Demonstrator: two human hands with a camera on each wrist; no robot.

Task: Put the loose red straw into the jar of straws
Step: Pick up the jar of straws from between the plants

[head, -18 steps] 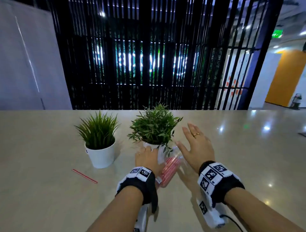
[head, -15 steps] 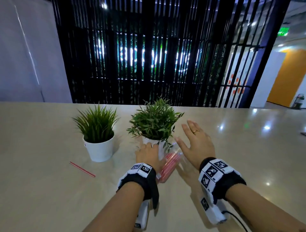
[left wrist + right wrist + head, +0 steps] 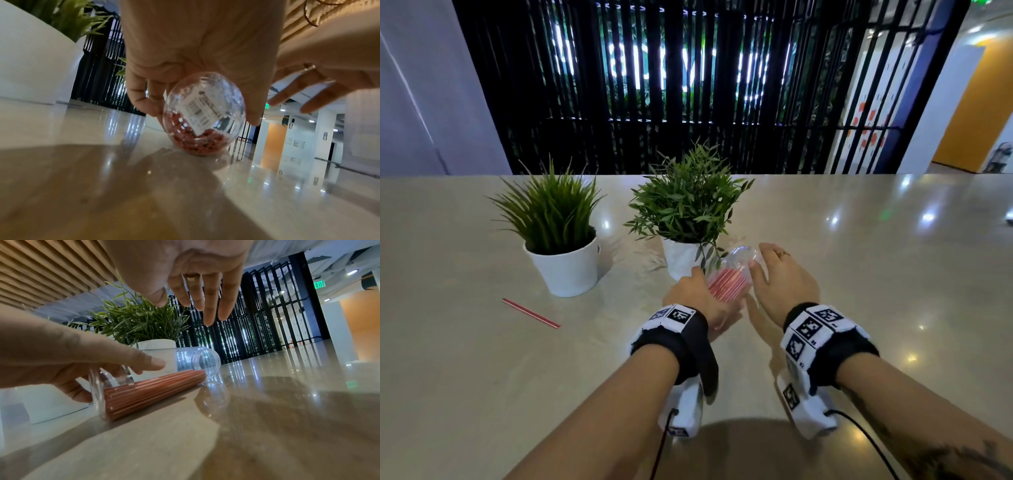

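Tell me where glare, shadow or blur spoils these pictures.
Head view: bright ceiling-light spots glare on the glossy table. Left wrist view: the jar is slightly blurred, and a broad shadow darkens the table in the foreground. Right wrist view: the near table is soft, shadowed at right.

Gripping the jar (image 3: 726, 281) with the left hand (image 3: 697, 298) — holding the right hand (image 3: 782, 284) flat, fingers straight, just beside.

clear jar (image 3: 736, 270) of red straws; red loose straw (image 3: 530, 312); white pots (image 3: 566, 270); beige table (image 3: 465, 359)
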